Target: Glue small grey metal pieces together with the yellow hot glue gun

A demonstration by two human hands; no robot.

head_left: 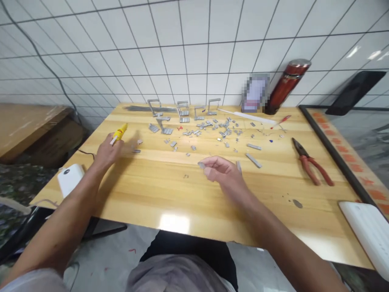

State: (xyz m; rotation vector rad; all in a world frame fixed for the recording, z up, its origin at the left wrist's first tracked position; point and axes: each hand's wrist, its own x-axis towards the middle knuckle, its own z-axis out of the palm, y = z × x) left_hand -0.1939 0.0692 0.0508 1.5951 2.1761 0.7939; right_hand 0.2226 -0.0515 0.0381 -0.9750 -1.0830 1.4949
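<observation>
My left hand [108,151] is closed around a yellow glue gun [120,133] over the table's left side, its tip pointing away from me. My right hand [221,170] pinches a small grey piece [201,165] between thumb and fingertips above the middle of the wooden table [146,186]. Beyond the hands, many small grey pieces [225,132] lie scattered. Small grey frames [183,111] stand upright behind them, near the wall. A few longer grey strips [253,160] lie to the right of the scattered pieces.
Red-handled pliers [310,162] lie at the right. A red thermos [287,87] and a phone [254,93] lean by the tiled wall. One white device [71,178] is at the left edge, another [366,231] at the right. A red screwdriver [281,121] lies near the back.
</observation>
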